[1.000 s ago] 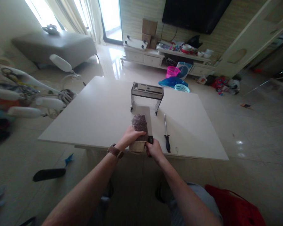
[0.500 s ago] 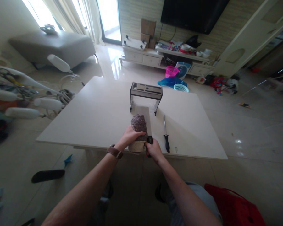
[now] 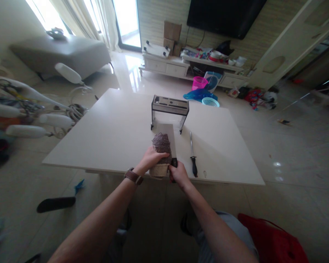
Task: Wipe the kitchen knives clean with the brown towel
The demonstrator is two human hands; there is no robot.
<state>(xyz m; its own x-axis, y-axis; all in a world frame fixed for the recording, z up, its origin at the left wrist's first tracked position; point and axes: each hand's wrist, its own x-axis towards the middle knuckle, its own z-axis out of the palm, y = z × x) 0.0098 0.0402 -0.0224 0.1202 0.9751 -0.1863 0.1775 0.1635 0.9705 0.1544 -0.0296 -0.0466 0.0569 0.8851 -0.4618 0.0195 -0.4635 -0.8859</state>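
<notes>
My left hand (image 3: 152,157) is closed around a folded brown-and-beige cloth (image 3: 161,143), its thumb lying across the rough brown side. The cloth is against a cleaver (image 3: 173,146), whose wide grey blade points away from me and is partly covered. In my right hand (image 3: 180,172) is the cleaver's dark handle, gripped near the table's front edge. To the right, a sharpening steel (image 3: 193,162) with a black handle lies on the white table (image 3: 98,135). Just beyond the blade stands a grey-and-black frame-like rack (image 3: 170,103) with clear sides.
A small clear object (image 3: 204,174) lies by the front edge, right of the steel. Behind the table are a light-blue basket (image 3: 210,102), blue plastic (image 3: 199,95) and a pink basket (image 3: 199,83). White lamp arms (image 3: 56,120) crowd the left; a red bag (image 3: 271,237) is at lower right.
</notes>
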